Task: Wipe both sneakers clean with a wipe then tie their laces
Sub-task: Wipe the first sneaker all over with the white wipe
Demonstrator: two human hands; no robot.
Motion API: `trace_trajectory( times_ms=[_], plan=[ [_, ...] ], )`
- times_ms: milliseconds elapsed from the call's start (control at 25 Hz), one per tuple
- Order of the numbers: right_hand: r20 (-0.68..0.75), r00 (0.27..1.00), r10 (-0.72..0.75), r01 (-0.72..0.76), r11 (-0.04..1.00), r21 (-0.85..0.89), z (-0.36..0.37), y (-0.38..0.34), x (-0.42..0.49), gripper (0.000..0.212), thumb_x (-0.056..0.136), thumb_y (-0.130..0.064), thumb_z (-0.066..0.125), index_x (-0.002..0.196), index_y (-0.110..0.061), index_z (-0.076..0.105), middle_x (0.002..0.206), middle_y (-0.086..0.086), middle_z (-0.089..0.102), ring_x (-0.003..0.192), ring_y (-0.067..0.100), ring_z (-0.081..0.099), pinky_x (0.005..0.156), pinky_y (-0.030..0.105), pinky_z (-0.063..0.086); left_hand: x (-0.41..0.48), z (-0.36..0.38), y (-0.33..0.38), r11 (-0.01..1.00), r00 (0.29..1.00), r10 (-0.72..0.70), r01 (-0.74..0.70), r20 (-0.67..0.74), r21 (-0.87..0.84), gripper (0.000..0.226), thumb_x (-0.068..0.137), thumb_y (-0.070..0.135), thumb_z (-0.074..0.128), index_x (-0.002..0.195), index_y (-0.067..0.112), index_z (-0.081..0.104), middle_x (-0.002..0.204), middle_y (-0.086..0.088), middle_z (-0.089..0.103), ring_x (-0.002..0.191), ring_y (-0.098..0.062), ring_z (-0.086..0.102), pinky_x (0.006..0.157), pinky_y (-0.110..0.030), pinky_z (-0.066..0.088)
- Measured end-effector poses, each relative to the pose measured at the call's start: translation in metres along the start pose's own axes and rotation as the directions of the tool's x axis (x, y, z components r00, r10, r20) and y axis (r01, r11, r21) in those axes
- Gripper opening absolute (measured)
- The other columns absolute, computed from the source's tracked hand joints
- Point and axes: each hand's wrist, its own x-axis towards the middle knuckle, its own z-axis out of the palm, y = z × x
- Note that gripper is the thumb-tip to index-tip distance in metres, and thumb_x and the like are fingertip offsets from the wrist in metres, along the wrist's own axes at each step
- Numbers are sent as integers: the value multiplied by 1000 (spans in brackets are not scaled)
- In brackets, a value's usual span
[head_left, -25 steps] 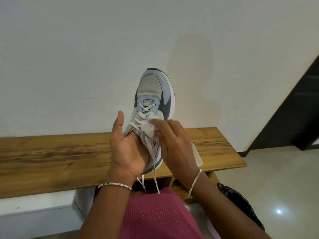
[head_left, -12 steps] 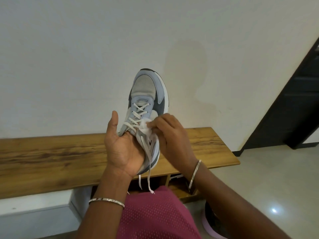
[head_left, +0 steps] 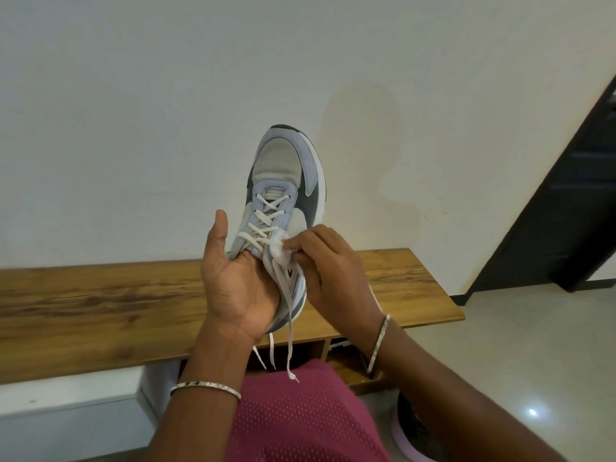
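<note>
A light blue and grey sneaker point(head_left: 286, 175) with a white sole is held up in front of the wall, toe pointing up and away. My left hand point(head_left: 238, 281) grips its heel end from the left, thumb raised, fingers hidden under the shoe. My right hand point(head_left: 330, 265) pinches a small crumpled white wipe point(head_left: 279, 249) against the shoe's right side beside the lower laces. The white laces point(head_left: 289, 335) are untied and their ends dangle down over my lap. The second sneaker cannot be made out.
A long wooden bench top point(head_left: 100, 305) runs along the white wall behind the shoe, with open shelves point(head_left: 336, 351) beneath it. A dark object on a pink base point(head_left: 411, 428) lies on the floor at lower right. A dark doorway point(head_left: 573, 195) stands at the right.
The wipe and my right hand slid slightly lower on the sneaker's side beside the laces. The sneaker stays held up in my left hand; the view shifted a little.
</note>
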Motion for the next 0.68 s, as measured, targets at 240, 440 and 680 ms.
trace_trajectory(
  times_ms=[240,440,680],
  plan=[
    [-187,981,43,-57,996,-70,-7,13,22,17,90,3,63,101,-7,72,95,7,64,83,21,56,66,32,47,-9,8,-8,1000,1000,11,-11,-30,-15,81,91,70,41,146,10,45,154,-19,38,144,-34,34,121,-49,20],
    [-71,996,47,-43,998,55,8,-19,-30,19,95,-15,56,101,-6,72,100,7,66,91,19,61,71,31,52,-10,-5,-3,1000,997,-15,16,-70,20,86,86,76,37,147,15,45,149,-17,45,142,-33,37,119,-51,22],
    [-147,989,27,-47,990,-134,1,7,6,13,93,-5,60,95,-7,72,99,7,68,88,22,58,71,27,47,-11,0,-10,1000,999,0,0,-52,-1,84,89,71,44,147,10,44,148,-19,46,140,-34,40,119,-47,25]
  ],
)
